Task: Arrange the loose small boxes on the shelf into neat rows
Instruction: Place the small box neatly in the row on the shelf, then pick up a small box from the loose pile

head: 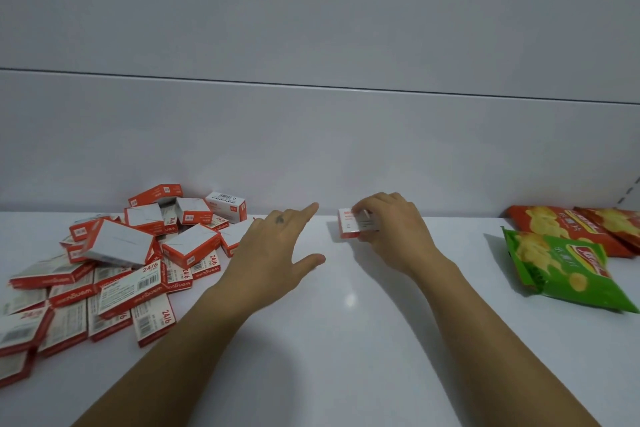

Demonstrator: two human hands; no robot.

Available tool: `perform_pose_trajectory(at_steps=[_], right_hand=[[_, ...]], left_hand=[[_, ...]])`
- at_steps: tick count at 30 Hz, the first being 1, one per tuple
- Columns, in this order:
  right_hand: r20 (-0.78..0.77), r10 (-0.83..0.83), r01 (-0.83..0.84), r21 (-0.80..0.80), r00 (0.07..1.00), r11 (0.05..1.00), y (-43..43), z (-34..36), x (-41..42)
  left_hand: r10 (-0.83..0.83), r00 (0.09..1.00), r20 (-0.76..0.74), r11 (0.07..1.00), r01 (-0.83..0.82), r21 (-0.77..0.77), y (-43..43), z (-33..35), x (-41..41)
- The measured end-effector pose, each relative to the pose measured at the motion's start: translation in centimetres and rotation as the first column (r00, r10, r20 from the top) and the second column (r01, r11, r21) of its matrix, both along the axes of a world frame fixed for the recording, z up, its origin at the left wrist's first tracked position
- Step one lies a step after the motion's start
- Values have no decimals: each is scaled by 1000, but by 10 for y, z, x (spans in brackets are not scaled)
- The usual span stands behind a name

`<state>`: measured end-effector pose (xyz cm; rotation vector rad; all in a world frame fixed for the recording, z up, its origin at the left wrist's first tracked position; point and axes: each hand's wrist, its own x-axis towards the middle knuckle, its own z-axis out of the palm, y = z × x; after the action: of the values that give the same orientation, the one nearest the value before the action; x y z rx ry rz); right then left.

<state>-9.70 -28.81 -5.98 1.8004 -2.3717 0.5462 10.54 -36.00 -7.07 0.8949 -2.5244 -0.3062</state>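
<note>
Head camera: the right hand (pixel 391 229) pinches one red-and-white small box (pixel 348 227) on the white shelf (pixel 346 340), far centre. The left hand (pixel 277 253) is spread wide beside the loose pile of boxes (pixel 121 260) at the left. Three chip bags lie at the right: one green bag (pixel 561 270) and two red bags (pixel 568 225).

White glossy shelf (pixel 346 357), small bright glint of light (pixel 349 300) near its middle, pale grey back panel (pixel 311 149) rising behind it, thin dark horizontal seam (pixel 311 86) across the panel, slotted upright (pixel 636 188) at far right, soft even lighting
</note>
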Motion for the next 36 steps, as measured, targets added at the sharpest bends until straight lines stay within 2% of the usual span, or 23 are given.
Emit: perform_pose_trajectory(at_steps=[5,7,10,11,13,15,18,21,32,36], right_hand=[[65,-143,139,66,988,988,3,-12,-29],[44,-165,163,33,985,986,4,-15,-30],[-31,-183,179,-104,983,978,7,-20,-20],[-57,-169,164,-86,984,983,8,-22,-16],[-114,-115,126,91,987,988,7,-24,-13],[-68,-120,131,193,990,972,8,-23,-17],[57,-184,171,175,981,969,10,-22,-23],[40,-200,187,209,979,960,12,-25,-23],[-12,-180,179,191,984,965,12,-29,-20],[-54,-86,91,90,995,992,9,-21,-4]], left_hand=[[-21,992,121,999,26,-41,4,-1,-4],[-30,992,125,999,35,-40,3,-2,-4],[-30,990,139,999,33,-16,1,-3,-2],[-30,990,141,999,33,-18,1,-3,-2],[-25,989,144,1000,28,-14,0,-2,0],[-15,989,147,1000,17,-15,-1,-2,0],[-7,988,157,999,12,-34,-2,-1,1],[10,982,186,1000,-8,-14,-2,-1,2],[58,967,247,996,-73,51,-7,2,6],[90,975,204,995,-98,26,-12,6,13]])
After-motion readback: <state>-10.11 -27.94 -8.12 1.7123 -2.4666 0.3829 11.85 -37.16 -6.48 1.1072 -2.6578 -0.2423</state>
